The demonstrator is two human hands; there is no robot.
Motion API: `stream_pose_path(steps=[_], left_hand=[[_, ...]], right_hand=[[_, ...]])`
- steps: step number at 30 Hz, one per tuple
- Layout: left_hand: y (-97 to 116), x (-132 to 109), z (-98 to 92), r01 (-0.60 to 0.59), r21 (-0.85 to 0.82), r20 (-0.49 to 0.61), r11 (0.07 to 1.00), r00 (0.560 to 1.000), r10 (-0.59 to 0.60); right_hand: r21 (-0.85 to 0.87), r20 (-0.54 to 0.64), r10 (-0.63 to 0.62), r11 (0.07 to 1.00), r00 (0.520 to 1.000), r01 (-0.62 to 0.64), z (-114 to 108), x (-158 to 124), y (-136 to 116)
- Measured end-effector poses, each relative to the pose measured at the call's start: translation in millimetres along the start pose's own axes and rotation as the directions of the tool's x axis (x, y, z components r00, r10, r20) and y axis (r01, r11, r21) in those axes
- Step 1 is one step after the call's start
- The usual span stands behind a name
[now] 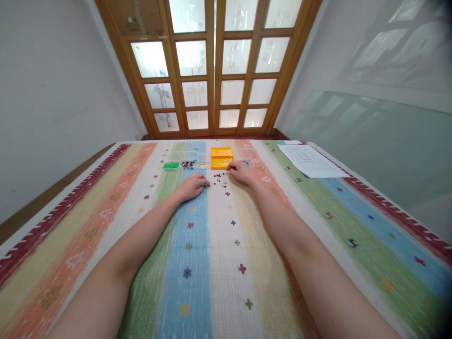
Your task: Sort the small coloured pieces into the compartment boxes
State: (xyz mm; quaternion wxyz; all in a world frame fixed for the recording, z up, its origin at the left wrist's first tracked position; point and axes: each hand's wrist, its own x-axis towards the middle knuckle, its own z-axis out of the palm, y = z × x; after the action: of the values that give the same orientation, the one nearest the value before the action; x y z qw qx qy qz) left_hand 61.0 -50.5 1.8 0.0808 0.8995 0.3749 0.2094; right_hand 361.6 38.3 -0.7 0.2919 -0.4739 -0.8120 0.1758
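Note:
Small loose beads [219, 179], dark red, green and pale, are scattered on the cloth between my two hands. My left hand [192, 187] rests on the blue stripe to their left, fingers curled together; whatever may be in them is too small to make out. To the right of the beads, my right hand [242, 173] has thumb and fingertips pinched together by the front right corner of an open orange box [221, 152]. Whether a bead is in that pinch cannot be seen. Small pale pieces [226, 163] lie in the box's front half.
Left of the orange box stand clear cases with green beads [171, 165], dark red beads [188, 165] and yellow pieces [202, 165]. Blue pieces [246, 162] show behind my right hand. Printed paper [310, 160] lies at the far right of the striped tablecloth [197, 292].

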Motion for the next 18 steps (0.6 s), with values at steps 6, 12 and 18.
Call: stream_pose_path(steps=[6,12,18], left_hand=[[4,0,-1.4,-0.022,0.014,-0.017,1.000,1.000,0.022],[5,1,-3.0,0.010,0.043,0.001,0.999,1.000,-0.010],[8,2,-3.4,0.008,0.031,0.003,0.999,1.000,-0.008]], right_hand=[[0.033,0.400,-0.007,0.999,0.917,-0.007,-6,3,-4],[0.010,0.515,-0.064,0.998,0.855,0.069,-6,5,-13],[0.047,0.561,-0.085,0.996,0.823,0.070,-5,8,-17]])
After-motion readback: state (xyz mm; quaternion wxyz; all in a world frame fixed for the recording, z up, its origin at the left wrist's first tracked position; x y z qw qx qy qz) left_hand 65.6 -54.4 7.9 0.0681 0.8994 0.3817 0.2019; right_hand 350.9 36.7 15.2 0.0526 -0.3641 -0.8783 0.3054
